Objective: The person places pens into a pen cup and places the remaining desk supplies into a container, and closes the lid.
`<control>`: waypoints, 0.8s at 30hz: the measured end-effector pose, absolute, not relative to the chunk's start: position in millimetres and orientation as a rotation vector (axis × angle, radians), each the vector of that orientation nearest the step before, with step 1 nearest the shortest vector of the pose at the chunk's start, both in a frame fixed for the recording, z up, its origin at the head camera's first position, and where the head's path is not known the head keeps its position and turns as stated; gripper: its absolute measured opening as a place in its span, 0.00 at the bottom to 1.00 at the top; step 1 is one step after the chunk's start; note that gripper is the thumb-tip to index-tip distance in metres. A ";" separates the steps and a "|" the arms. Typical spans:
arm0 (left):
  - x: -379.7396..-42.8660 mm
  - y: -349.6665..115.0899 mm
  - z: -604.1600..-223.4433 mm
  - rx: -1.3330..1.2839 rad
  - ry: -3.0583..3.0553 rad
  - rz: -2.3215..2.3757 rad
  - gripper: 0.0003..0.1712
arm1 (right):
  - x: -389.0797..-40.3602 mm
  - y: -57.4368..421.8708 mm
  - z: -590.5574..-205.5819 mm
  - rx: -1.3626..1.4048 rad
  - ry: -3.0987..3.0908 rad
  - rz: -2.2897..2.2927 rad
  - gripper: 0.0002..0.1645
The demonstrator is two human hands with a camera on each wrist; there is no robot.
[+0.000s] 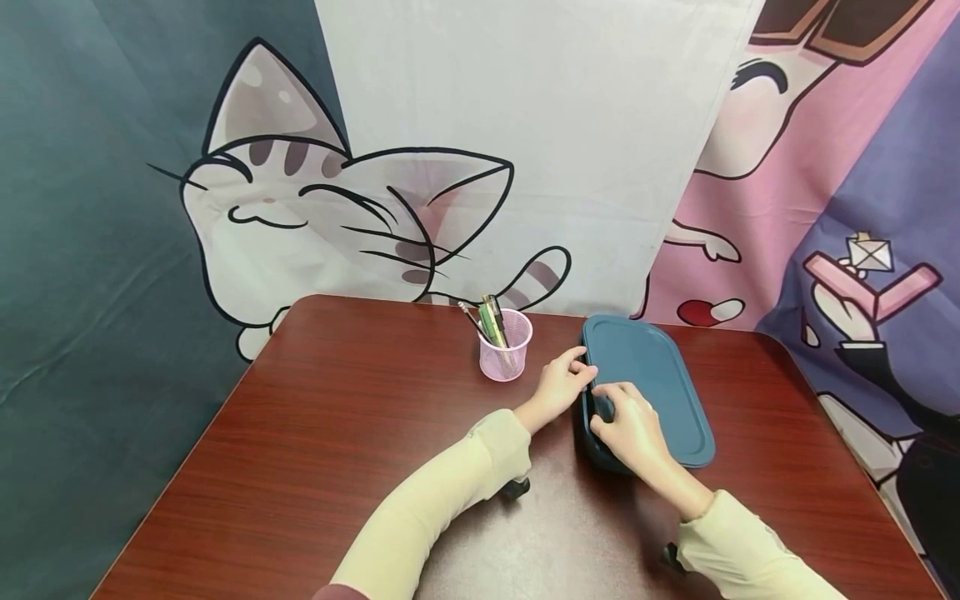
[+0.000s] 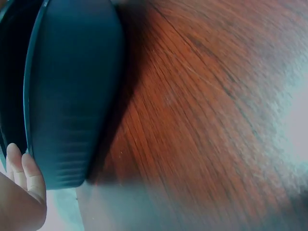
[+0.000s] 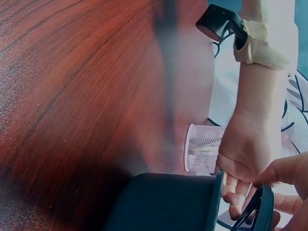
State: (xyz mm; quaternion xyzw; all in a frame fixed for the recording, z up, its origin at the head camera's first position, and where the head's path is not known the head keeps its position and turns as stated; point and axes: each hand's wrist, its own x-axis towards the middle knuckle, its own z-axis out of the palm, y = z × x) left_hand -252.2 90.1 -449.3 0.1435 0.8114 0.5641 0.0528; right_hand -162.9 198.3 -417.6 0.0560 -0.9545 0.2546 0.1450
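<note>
A dark blue lidded plastic box [image 2: 72, 96] stands on the table's right side. Its flat blue lid [image 1: 645, 375] is raised along the left edge, leaving a dark gap above the rim. With bent thumb and fingers, my right hand [image 1: 633, 425] pinches the lid's left edge nearer to me. Farther along that edge, my left hand [image 1: 558, 383] holds the lid with thumb and fingers close to the box rim. In the right wrist view both the left hand [image 3: 248, 154] and right hand [image 3: 291, 192] meet at the lid edge. The box's inside is too dark to make out.
A pink mesh pen cup [image 1: 504, 354] with several pens and a pencil stands left of the box, near the table's back edge. Behind the brown wooden table [image 1: 360, 392] hangs a cloth printed with a cartoon cat [image 1: 277, 242].
</note>
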 end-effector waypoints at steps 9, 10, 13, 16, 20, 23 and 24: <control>-251.5 94.5 -447.7 0.367 2.443 1.742 0.25 | -167.3 222.3 -419.5 0.212 -2.683 0.859 0.17; -251.3 94.7 -447.6 0.366 2.442 1.740 0.25 | -168.7 228.2 -420.0 0.205 -2.673 0.867 0.17; -251.1 95.2 -446.4 0.361 2.443 1.743 0.25 | -172.6 247.8 -422.1 0.176 -2.676 0.893 0.19; -250.8 95.3 -445.4 0.358 2.463 1.716 0.25 | -175.8 267.8 -425.4 0.157 -2.711 0.903 0.23; -251.1 94.9 -446.7 0.362 2.508 1.648 0.25 | -178.4 289.2 -429.8 0.097 -2.775 0.916 0.30; -251.8 94.6 -449.7 0.370 2.529 1.623 0.25 | -180.0 299.3 -432.8 0.037 -2.826 0.951 0.35; -251.9 94.6 -450.6 0.372 2.531 1.621 0.25 | -180.4 301.5 -433.3 0.019 -2.840 0.963 0.36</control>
